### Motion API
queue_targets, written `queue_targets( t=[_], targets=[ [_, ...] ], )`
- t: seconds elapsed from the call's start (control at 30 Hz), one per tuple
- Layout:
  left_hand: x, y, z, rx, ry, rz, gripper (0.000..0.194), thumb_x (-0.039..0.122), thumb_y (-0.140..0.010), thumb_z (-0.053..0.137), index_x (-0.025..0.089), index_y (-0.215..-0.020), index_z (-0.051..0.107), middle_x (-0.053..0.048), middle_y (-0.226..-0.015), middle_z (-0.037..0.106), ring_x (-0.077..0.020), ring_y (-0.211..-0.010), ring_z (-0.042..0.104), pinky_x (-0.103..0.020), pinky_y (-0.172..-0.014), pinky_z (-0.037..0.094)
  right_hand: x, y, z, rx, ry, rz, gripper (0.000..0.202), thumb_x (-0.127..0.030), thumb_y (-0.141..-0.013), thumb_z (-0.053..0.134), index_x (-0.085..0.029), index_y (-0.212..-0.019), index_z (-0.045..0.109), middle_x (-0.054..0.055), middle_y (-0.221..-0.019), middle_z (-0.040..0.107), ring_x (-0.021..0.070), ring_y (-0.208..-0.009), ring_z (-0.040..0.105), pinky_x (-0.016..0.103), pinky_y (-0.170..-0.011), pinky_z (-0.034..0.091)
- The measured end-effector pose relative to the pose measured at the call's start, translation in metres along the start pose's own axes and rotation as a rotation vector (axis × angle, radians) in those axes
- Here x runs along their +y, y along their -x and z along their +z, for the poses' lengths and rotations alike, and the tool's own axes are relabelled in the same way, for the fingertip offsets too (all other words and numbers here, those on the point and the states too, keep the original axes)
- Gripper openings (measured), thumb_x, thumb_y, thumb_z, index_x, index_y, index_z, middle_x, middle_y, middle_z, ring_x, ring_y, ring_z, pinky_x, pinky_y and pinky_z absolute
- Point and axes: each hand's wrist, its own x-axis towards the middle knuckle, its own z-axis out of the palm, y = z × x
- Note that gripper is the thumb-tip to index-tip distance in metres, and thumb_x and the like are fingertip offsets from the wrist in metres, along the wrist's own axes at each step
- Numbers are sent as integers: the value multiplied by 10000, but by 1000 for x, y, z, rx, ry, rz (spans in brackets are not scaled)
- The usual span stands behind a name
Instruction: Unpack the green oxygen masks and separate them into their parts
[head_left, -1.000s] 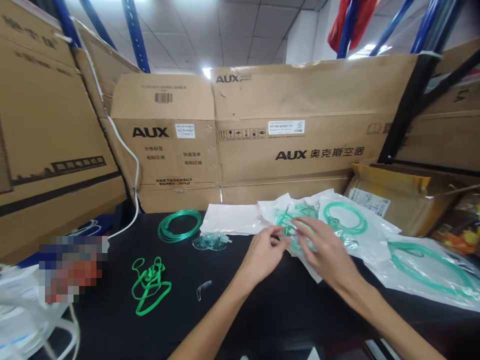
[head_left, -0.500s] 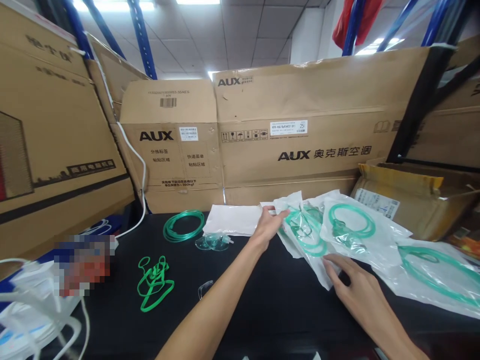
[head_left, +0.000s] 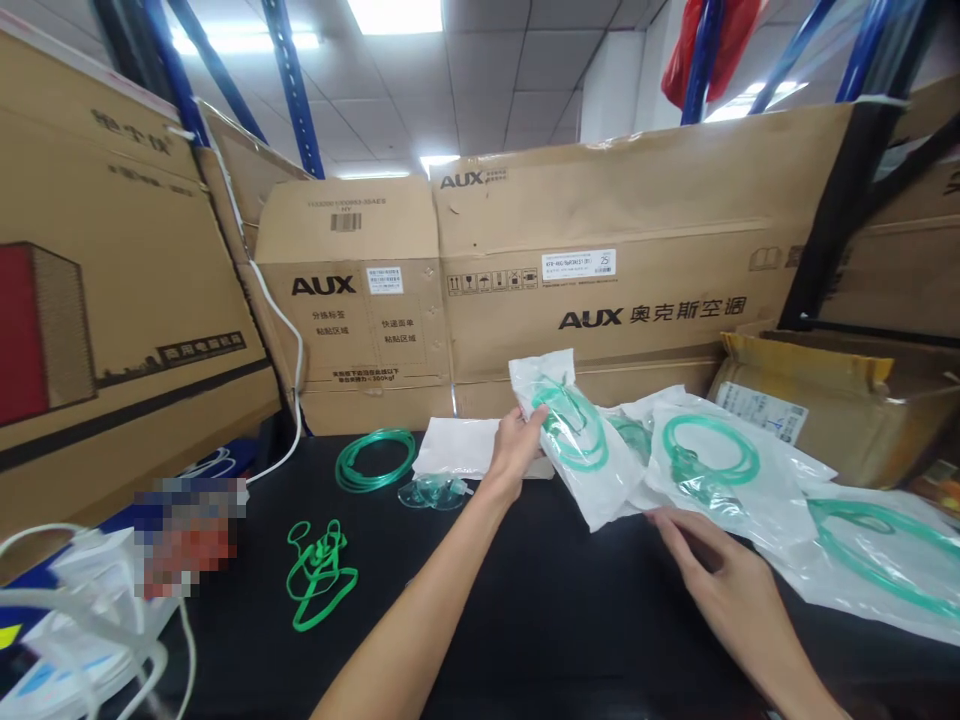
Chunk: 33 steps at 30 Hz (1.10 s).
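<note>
- Now, over the tabletop (head_left: 555, 620), a seemingly unopened bag (head_left: 577, 440) is grasped by the left hand (head_left: 517, 445).
- More bags (head_left: 727, 470) are left near the right hand (head_left: 739, 590), its grip unclear.
- Mask (head_left: 433, 492), coil (head_left: 349, 478) and strap (head_left: 322, 575) are laid loose.

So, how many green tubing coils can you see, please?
4: loose coil at left, one each inside held packet, middle packet and far-right packet; more may be hidden.

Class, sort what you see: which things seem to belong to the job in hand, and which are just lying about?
Likely in the job:
bagged green tubing held by the left hand
other bagged tubing
perhaps the loose green coil and clear mask

Probably lying about:
AUX cardboard
open box
hanging red item
</note>
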Motion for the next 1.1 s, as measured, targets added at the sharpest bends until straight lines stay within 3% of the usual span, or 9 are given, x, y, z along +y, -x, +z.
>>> queue_targets(
  t=[0.13,0.27,0.4,0.5,0.63,0.8,0.97,1.03,1.1],
  targets=[
    [12,-2,-25,81,25,132,403,501,-1006,634,146,-1196,666,-99,-1110,747,-212,-950,728,-368,-846,597,-23,-25,35,-92,-221,79,453,-600,-852,694,-222,-1063,827,112,-1115,829,375,-1071,764,525,-1022,554],
    [11,-4,-49,212,-11,212,479,597,-957,631,176,-1184,646,-121,-1109,750,-263,-994,723,-333,-804,579,-51,-56,66,-123,-438,79,560,-610,-824,748,-176,-1179,769,111,-992,833,327,-926,791,454,-879,629],
    [3,1,-71,332,-97,221,399,574,-995,546,203,-1101,648,-68,-938,710,-215,-739,677,-333,-775,547,-64,-74,82,-186,-576,40,442,-601,-804,788,-185,-953,766,54,-774,753,262,-745,737,392,-728,634],
    [-4,4,-81,385,-151,193,356,545,-1012,501,219,-1047,641,-14,-817,636,-179,-598,599,-320,-748,528,-62,-78,90,-245,-632,52,416,-599,-806,794,-192,-877,745,42,-753,713,241,-703,707,371,-664,619],
    [-9,2,-86,374,-157,164,339,506,-1025,437,227,-1069,624,-29,-910,657,-187,-667,653,-300,-751,548,-55,-75,95,-287,-635,111,434,-611,-804,791,-196,-908,719,50,-776,715,244,-690,712,384,-647,617],
    [-9,0,-87,300,-122,152,338,451,-1026,366,214,-1052,606,-58,-1009,657,-189,-634,670,-318,-659,558,-52,-71,99,-316,-548,135,397,-576,-830,779,-210,-746,651,10,-662,658,197,-575,645,348,-594,578],
    [-9,4,-85,223,-81,180,274,414,-999,423,214,-1062,601,-65,-1018,635,-204,-703,682,-306,-608,564,-46,-75,98,-185,-455,152,443,-384,-661,919,-220,-582,515,-93,-487,426,82,-438,354,226,-424,306],
    [-9,5,-83,198,-57,182,270,413,-989,441,216,-1077,603,-69,-1049,627,-211,-758,682,-309,-618,581,-44,-77,97,-177,-454,185,377,-381,-670,901,-211,-598,572,-101,-464,381,78,-426,298,230,-406,231],
    [-11,5,-80,171,-28,179,269,415,-978,442,207,-1027,606,-77,-1094,614,-215,-831,675,-320,-655,606,-45,-76,97,-204,-477,219,287,-411,-707,874,-193,-702,686,-84,-461,439,99,-421,349,243,-409,269]
  ],
)
